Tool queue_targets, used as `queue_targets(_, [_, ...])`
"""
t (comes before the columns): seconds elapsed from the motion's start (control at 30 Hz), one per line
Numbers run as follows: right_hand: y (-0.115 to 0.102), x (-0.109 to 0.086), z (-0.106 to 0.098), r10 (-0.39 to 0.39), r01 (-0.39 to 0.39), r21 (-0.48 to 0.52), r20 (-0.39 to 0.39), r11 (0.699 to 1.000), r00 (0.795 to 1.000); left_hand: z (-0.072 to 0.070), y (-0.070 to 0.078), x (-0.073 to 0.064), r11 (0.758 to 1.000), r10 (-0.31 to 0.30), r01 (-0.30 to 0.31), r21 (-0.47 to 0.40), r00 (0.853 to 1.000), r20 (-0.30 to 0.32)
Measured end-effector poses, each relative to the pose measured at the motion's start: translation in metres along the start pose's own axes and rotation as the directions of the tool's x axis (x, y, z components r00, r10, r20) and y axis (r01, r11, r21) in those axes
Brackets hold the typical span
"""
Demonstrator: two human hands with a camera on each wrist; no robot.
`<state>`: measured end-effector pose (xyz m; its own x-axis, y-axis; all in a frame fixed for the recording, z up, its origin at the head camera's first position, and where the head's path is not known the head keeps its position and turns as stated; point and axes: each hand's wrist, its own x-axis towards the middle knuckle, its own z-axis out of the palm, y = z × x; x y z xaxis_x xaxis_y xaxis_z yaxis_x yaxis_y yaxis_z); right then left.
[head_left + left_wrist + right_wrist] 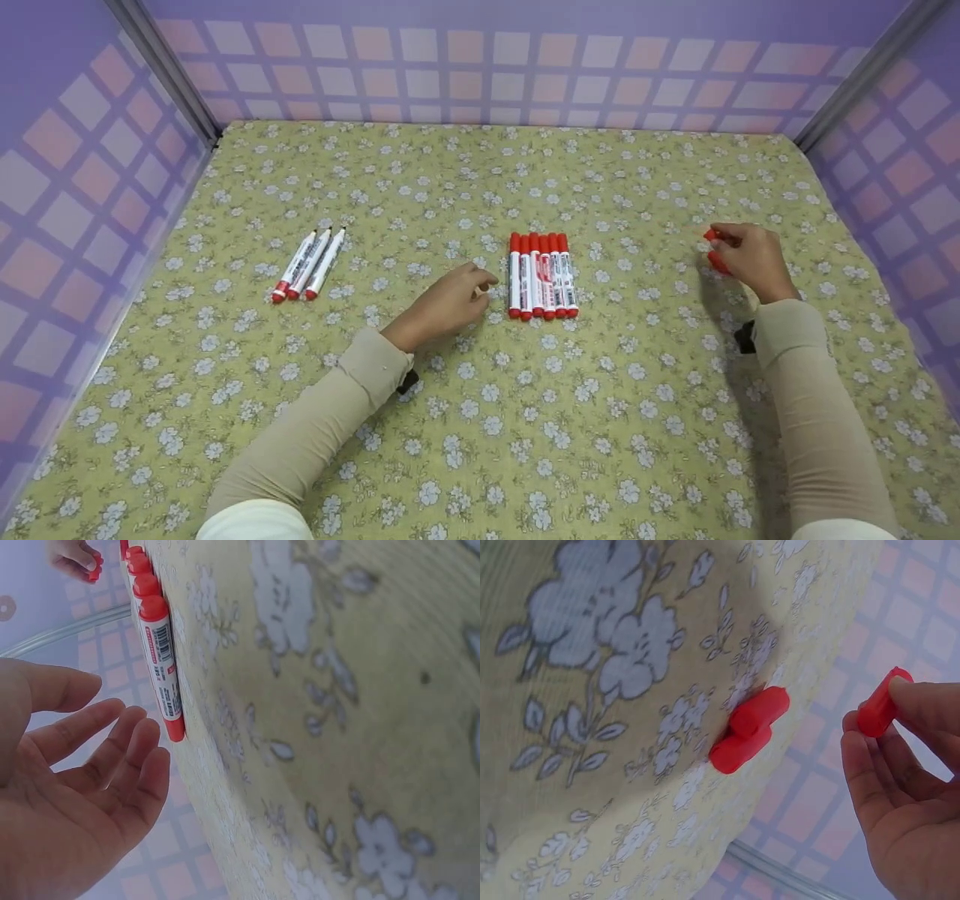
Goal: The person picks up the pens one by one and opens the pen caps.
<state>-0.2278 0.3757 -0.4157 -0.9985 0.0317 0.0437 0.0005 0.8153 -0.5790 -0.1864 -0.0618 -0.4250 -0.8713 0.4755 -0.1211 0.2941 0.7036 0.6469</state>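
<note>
I have the flower-patterned bench [525,420] filling the frame. At centre, my left hand [446,307] is bare, fingers loosely bent; at right, my right hand [757,262] is clamped, thumb to fingers. Six capped markers [537,277] line up mid-frame, three uncapped markers [310,265] lie left. Two loose caps [761,712] sit near the pinched red cap [880,709].

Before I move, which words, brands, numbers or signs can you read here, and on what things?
No words or numbers are readable.
Row of red-capped white plastic markers: red and black print, too small and blurred; one shows a barcode in the left wrist view.
Three uncapped white plastic markers with red ends: print too small to read.
</note>
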Motion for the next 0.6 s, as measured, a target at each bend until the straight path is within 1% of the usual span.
queue_targets(0.2, [0.010,0.000,-0.004,0.079,-0.079,0.009,0.040,0.997,0.996,0.003,0.002,0.001,1.000,-0.007,0.007,-0.009,1.000,0.023])
queue_targets(0.43, [0.020,0.000,-0.006,0.126,-0.126,-0.001,0.051,0.992,0.991,0.006,0.003,0.005,1.000,-0.020,0.020,-0.010,0.999,0.034])
queue_targets(0.6, [0.025,-0.002,-0.006,0.168,-0.169,0.006,0.071,0.986,0.983,0.007,0.003,0.007,0.999,-0.012,0.013,-0.036,0.999,0.036])
